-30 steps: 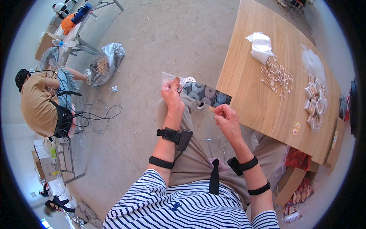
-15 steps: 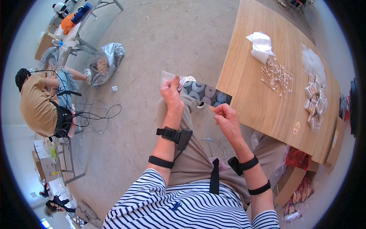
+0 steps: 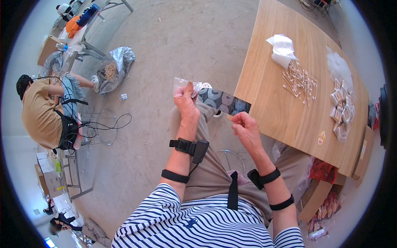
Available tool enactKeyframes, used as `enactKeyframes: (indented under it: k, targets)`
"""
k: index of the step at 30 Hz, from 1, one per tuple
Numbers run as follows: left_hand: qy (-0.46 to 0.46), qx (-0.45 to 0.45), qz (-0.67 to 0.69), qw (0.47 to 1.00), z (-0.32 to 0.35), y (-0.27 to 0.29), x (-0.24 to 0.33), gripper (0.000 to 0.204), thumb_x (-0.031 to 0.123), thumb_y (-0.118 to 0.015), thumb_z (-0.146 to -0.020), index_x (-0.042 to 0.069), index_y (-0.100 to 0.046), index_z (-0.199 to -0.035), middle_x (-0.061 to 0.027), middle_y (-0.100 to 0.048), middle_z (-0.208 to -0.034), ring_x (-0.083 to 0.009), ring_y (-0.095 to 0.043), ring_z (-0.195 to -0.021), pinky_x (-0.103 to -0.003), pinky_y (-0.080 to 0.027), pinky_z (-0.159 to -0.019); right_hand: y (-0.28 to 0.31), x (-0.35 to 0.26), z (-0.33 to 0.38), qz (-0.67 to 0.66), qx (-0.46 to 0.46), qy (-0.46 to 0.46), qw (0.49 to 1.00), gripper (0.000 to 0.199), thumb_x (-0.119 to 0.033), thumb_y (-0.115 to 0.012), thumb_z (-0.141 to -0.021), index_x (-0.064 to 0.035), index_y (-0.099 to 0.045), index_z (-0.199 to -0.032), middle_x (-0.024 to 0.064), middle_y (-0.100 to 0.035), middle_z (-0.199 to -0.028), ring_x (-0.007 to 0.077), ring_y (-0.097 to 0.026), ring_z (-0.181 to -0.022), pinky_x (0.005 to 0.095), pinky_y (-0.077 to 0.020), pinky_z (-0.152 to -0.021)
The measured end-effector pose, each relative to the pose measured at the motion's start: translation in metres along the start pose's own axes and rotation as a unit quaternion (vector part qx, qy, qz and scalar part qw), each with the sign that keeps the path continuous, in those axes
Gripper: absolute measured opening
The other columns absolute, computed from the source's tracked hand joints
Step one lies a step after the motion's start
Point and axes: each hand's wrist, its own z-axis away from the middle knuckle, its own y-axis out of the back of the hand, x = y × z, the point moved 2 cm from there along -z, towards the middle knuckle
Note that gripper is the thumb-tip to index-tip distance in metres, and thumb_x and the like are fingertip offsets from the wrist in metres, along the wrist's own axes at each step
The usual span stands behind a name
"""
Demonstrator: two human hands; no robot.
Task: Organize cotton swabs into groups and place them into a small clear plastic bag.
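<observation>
A small clear plastic bag [image 3: 178, 84] is pinched in my left hand [image 3: 187, 102], between the thumb and fingers. My right hand [image 3: 247, 130] is closed on a small flat tan piece [image 3: 230, 118], whose tip sticks out from the fingers. Between the hands lies a dark cloth with a round grey pattern [image 3: 223, 102], at the table's left corner above my legs. On the wooden table [image 3: 269, 95], to the right, is a loose pile of cotton swabs [image 3: 301, 82]. A stack of clear bags [image 3: 283, 49] sits just beyond the pile.
Several filled packets [image 3: 341, 111] and more clear bags [image 3: 340, 68] lie along the table's right side, with a small yellow sticker [image 3: 321, 138] nearer me. Cardboard boxes [image 3: 316, 202] stand below. Leftward, a person [image 3: 43, 111] sits beside a grey plastic sack [image 3: 122, 62] and trailing cables.
The clear bag in my left hand has shifted very slightly to the left. My right hand stays in the same place.
</observation>
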Motion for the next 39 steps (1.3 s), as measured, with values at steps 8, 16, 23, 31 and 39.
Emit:
enactKeyframes:
  k: [8,16,23,31,39]
  targets:
    - [0.005,0.013,0.003,1.0,-0.0008,0.0027,-0.003,0.025,0.02,-0.082,-0.085,0.012,-0.059,-0.088,0.0002,-0.062,-0.084,-0.014,-0.06,-0.075,-0.029,-0.05,-0.065,-0.0016,0.0009,-0.0008,0.008,0.003,0.009,1.0,0.013,-0.003,-0.06,-0.079,-0.0003,-0.063,-0.091,0.0049,-0.062,-0.071,0.0127,-0.06,-0.066,0.0289,-0.0487,-0.061]
    - [0.013,0.014,-0.009,1.0,0.0,0.0026,0.0016,0.026,0.022,-0.083,-0.084,0.013,-0.059,-0.087,0.0009,-0.062,-0.085,-0.0124,-0.059,-0.076,-0.029,-0.05,-0.067,-0.0015,0.0033,-0.0016,0.017,0.009,0.004,1.0,0.013,-0.003,-0.061,-0.079,-0.0005,-0.064,-0.091,0.0065,-0.065,-0.073,0.0132,-0.063,-0.068,0.0294,-0.0498,-0.063]
    - [0.007,0.002,0.002,1.0,0.0021,0.0041,-0.0039,0.024,0.021,-0.082,-0.085,0.014,-0.059,-0.085,0.0018,-0.062,-0.082,-0.0115,-0.058,-0.075,-0.028,-0.047,-0.068,-0.0021,0.0015,-0.0006,0.026,0.01,0.01,1.0,0.012,-0.003,-0.061,-0.08,-0.0008,-0.064,-0.091,0.0059,-0.065,-0.073,0.0133,-0.063,-0.068,0.0296,-0.0495,-0.063]
    - [0.006,0.002,0.022,1.0,0.0042,-0.002,0.0005,0.02,0.017,-0.079,-0.087,0.012,-0.06,-0.091,0.0018,-0.062,-0.084,-0.0118,-0.058,-0.076,-0.028,-0.047,-0.068,-0.0018,0.003,0.0,0.012,0.01,0.003,1.0,0.011,-0.002,-0.061,-0.08,-0.0006,-0.063,-0.091,0.0058,-0.063,-0.072,0.0136,-0.062,-0.068,0.0298,-0.0493,-0.063]
    - [0.02,-0.005,0.024,1.0,0.002,0.0026,-0.0045,0.02,0.016,-0.08,-0.087,0.012,-0.06,-0.092,0.0015,-0.062,-0.084,-0.0125,-0.059,-0.077,-0.029,-0.046,-0.068,-0.0024,0.002,0.0,0.029,0.007,0.014,0.999,0.012,-0.002,-0.061,-0.079,-0.0007,-0.063,-0.091,0.0064,-0.064,-0.073,0.0139,-0.063,-0.069,0.0295,-0.0495,-0.064]
